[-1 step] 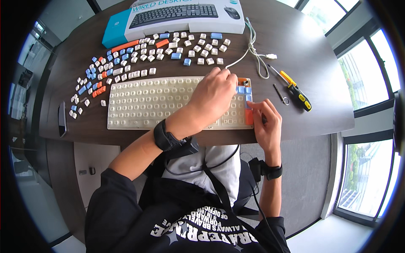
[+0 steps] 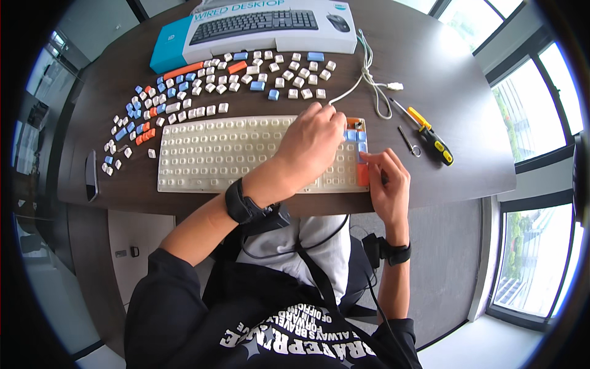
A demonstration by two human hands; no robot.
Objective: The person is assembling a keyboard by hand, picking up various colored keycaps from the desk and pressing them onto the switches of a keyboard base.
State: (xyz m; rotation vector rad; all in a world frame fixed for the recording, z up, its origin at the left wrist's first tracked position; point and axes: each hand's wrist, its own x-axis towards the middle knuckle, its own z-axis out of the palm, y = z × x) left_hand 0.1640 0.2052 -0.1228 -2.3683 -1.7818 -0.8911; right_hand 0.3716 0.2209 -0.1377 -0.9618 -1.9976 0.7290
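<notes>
A cream keyboard point(image 2: 212, 154) lies near the table's front edge, most of its key positions bare of caps. At its right end sit a few blue keycaps point(image 2: 361, 136) and an orange-red keycap point(image 2: 363, 174). My left hand point(image 2: 312, 138) reaches across the keyboard, its fingers closed beside the blue caps in the upper right part. The back of that hand hides its fingertips and whatever they hold. At the keyboard's right edge is my right hand point(image 2: 389, 183), fingers curled, one fingertip touching a blue cap in the last column. Whether it pinches anything is not clear.
Many loose white, blue and orange keycaps point(image 2: 211, 88) spread behind and left of the keyboard. A keyboard box point(image 2: 258, 46) stands at the back. To the right lie a tied white cable point(image 2: 367, 77), a yellow-black screwdriver point(image 2: 436, 144) and a small ringed tool point(image 2: 407, 140). A phone point(image 2: 91, 175) rests at far left.
The table and its things have shifted slightly downward in view. Both hands keep nearly the same pose at the keyboard's right end.
</notes>
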